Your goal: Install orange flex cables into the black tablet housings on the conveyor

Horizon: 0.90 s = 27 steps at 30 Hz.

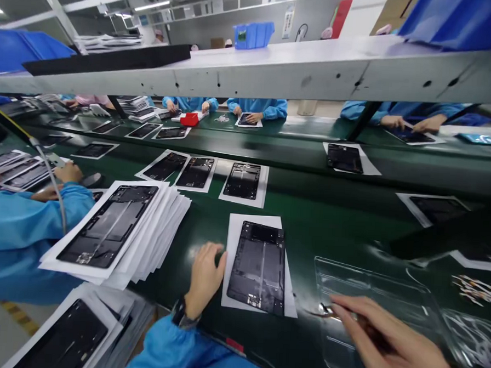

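Resting nearest, right hand [389,345] lies over a clear plastic tray [371,300], fingers extended toward a small part [325,309] at their tips; whether the tips pinch it cannot be told, the part being too small and blurred. Wrist cut off by the lower frame edge.

Left hand [203,278], fingers loosely curled and together, presses the left edge of a white sheet [235,227] carrying a dark tablet chassis [260,267], which lies flat in front of the person between both hands.

Left of that, a fanned stack of sheets [161,229] topped by another chassis [109,223]; a lower stack [68,339] is cut by the bottom edge.

Open green desk [329,227] lies free to the right of and beyond the chassis; loose small parts [476,289] at far right are blurred.

A co-worker's blue sleeve [16,232] fills the left side.

Mid-distance: three chassis on sheets [205,173] in a row; single ones farther right.

Far side: workers' blue sleeves [258,106] and hands, upper bodies hidden behind an overhead shelf [276,70]. A blue bin [253,35] stands on it.
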Available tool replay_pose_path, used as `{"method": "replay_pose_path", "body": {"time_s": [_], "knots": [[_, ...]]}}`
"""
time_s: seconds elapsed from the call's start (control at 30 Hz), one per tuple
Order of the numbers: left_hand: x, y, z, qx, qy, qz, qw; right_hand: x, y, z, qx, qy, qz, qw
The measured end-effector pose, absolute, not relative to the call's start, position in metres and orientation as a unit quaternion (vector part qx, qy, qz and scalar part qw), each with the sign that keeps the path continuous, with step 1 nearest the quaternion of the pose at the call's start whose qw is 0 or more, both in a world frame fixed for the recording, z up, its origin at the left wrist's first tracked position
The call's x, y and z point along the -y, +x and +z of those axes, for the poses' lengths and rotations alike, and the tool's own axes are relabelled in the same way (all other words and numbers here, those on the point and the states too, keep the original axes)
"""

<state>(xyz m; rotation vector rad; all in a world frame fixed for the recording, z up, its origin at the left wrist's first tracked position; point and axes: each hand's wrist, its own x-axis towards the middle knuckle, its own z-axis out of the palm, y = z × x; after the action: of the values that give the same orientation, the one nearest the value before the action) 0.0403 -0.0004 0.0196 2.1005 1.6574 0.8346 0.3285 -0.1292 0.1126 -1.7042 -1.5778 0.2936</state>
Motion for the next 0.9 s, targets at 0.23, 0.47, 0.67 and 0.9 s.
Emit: {"method": "replay_pose_path", "body": {"time_s": [0.23,0.47,0.67,0.9], "knots": [[-0.121,0.105,0.005,-0.432,0.825,0.291,0.218,0.081,0.266,0.159,0.727,-0.554,0.287,0.285],[-0.113,0.080,0.017,-0.426,0.760,0.361,0.333,0.008,0.254,0.153,0.677,-0.580,0.369,0.263],[-0.062,0.066,0.032,-0.330,0.632,0.245,0.657,-0.092,0.256,0.079,0.642,-0.606,0.400,0.246],[-0.053,0.062,0.024,-0.463,0.821,0.174,0.285,-0.129,0.244,0.019,0.645,-0.635,0.385,0.179]]}}
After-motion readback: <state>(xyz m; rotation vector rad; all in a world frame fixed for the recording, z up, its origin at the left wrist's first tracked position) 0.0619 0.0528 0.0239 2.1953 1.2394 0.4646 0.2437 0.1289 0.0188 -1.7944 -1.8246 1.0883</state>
